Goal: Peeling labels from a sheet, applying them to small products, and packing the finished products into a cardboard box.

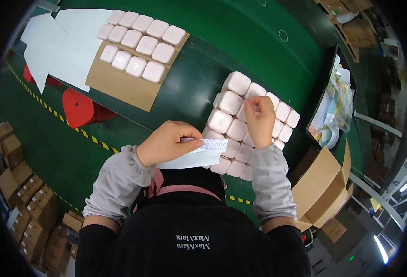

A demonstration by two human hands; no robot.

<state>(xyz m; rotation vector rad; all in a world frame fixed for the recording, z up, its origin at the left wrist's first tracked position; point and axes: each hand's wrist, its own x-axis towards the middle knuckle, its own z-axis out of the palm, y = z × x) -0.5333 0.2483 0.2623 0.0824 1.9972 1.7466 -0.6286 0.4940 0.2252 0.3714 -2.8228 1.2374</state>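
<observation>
My left hand (171, 142) pinches a white sticker sheet (211, 146) printed with rows of small purple rings, held over the near left edge of a group of boxes. Thumb and fingers of my right hand (261, 119) are pressed together over the middle of that group; whatever they may hold is too small to make out. Under and around the right hand stand several pale pink rounded-square boxes (231, 102) in close rows. Some at the far side carry a small purple ring near a corner. Parts of the group are hidden by my right hand and forearm.
More pale pink boxes (146, 45) stand in rows on a brown cardboard sheet (125, 87), beside white sheets (81, 46) at the far left. A red stool (81, 108) is by the table (189, 74). At right are a black tray (325, 108) of scraps and an open carton (321, 189).
</observation>
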